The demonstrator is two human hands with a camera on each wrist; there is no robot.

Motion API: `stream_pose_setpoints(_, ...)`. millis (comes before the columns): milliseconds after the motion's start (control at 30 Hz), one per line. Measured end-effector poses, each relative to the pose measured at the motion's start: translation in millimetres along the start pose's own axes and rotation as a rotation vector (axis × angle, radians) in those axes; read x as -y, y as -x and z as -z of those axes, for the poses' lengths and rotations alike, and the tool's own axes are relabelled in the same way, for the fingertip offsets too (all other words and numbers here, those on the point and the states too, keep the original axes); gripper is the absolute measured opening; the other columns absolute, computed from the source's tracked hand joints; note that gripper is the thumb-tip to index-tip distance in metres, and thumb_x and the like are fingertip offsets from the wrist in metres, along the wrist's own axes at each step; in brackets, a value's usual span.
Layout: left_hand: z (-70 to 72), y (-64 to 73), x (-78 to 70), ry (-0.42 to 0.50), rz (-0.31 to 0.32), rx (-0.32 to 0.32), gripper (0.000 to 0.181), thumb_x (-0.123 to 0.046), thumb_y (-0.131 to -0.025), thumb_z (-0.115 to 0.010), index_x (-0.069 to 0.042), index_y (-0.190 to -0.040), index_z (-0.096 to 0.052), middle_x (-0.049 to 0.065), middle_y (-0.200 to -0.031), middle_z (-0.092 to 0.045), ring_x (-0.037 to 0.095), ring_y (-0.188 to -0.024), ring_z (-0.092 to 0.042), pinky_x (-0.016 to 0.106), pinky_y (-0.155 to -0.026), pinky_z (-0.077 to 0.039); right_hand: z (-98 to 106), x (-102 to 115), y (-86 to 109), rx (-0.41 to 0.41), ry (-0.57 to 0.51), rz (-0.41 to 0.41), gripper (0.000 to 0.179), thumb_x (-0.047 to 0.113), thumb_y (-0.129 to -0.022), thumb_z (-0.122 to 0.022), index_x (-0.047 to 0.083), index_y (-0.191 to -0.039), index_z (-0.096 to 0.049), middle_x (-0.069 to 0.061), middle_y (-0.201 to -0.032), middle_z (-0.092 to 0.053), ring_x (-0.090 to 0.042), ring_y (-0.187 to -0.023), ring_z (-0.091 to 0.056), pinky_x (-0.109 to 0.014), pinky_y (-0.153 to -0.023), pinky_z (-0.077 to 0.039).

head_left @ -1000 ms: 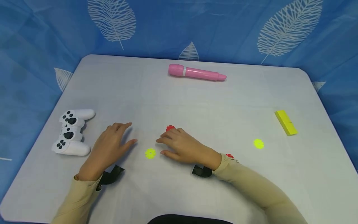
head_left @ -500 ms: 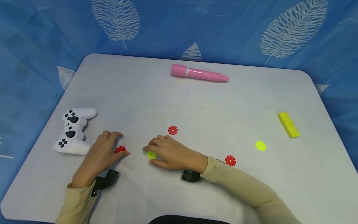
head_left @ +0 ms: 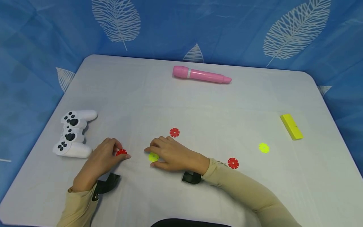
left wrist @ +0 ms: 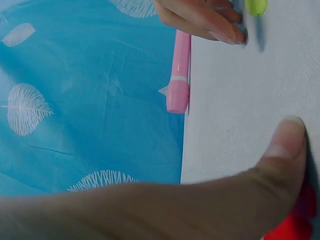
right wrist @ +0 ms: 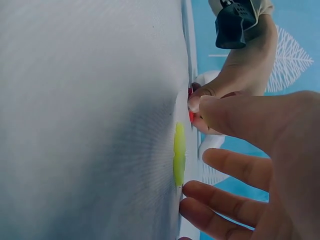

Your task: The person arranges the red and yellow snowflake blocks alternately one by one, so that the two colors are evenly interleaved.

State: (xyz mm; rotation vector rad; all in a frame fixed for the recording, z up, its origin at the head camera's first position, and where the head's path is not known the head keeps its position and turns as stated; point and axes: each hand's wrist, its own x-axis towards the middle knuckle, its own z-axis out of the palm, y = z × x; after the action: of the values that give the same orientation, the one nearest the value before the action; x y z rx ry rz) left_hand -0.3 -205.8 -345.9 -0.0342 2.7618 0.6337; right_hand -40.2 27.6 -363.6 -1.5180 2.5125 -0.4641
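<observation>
A red notched, flower-shaped disc (head_left: 121,152) lies on the table at the left hand (head_left: 97,162), whose thumb and curled index finger pinch its edges. In the right wrist view the red disc (right wrist: 191,117) shows partly behind that thumb. The right hand (head_left: 175,154) is low over a yellow flower-shaped disc (head_left: 153,157). Its thumb and fingers are spread about this disc; in the right wrist view a gap separates the thumb from the yellow disc (right wrist: 179,155), while a fingertip is close to its lower edge.
Left of the hands lies a white game controller (head_left: 72,134). Two more red discs, one farther back (head_left: 174,132) and one by the right sleeve (head_left: 233,163), lie flat. Rightward are another yellow disc (head_left: 264,148) and a yellow block (head_left: 291,126). A pink torch-like stick (head_left: 202,74) lies at the back.
Both hands have shifted left and nearer the person, uncovering the red discs. The left fingers have since curled in onto the red disc; the right hand has come over the yellow disc.
</observation>
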Motion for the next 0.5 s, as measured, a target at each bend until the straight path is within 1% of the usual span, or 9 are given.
stream_pose_setpoints(233,-1.4,1.1,0.3,-0.002,-0.01,-0.029,0.034,-0.027,-0.073,-0.074,0.0,-0.085,-0.057,0.009,-0.076,-0.049,0.018,-0.067,-0.044,0.026,-0.056,-0.033,-0.4,0.5,0.6,0.011,0.001,-0.007,0.044,0.04,-0.087,-0.056,0.021,-0.125,-0.051,0.005,-0.115,-0.053,-0.01,-0.107,-0.048,-0.024,-0.083,-0.039)
stream_pose_setpoints(300,-1.7,0.9,-0.2,0.003,-0.011,-0.028,0.032,-0.026,-0.074,-0.073,0.001,-0.084,-0.058,0.008,-0.075,-0.05,0.018,-0.067,-0.045,0.026,-0.056,-0.034,-0.6,0.4,0.7,0.01,0.001,-0.007,0.044,0.04,-0.087,-0.056,0.021,-0.125,-0.051,0.005,-0.115,-0.053,-0.01,-0.107,-0.048,-0.024,-0.083,-0.039)
stream_pose_setpoints(367,-2.1,1.1,-1.2,0.02,0.0,-0.019,0.033,-0.024,-0.074,-0.073,0.002,-0.087,-0.057,0.009,-0.075,-0.051,0.018,-0.066,-0.046,0.026,-0.056,-0.035,-0.9,0.4,0.9,0.011,0.002,-0.008,0.044,0.04,-0.087,-0.056,0.021,-0.126,-0.051,0.005,-0.116,-0.053,-0.011,-0.108,-0.047,-0.025,-0.084,-0.039)
stream_pose_setpoints(500,-3.0,3.4,-3.3,0.04,0.038,-0.021,0.045,-0.026,-0.074,-0.074,0.005,-0.099,-0.055,0.012,-0.078,-0.052,0.019,-0.068,-0.047,0.027,-0.056,-0.039,-1.5,0.7,0.8,0.016,-0.001,-0.011,0.044,0.041,-0.087,-0.055,0.021,-0.126,-0.05,0.005,-0.117,-0.052,-0.011,-0.109,-0.047,-0.025,-0.085,-0.039)
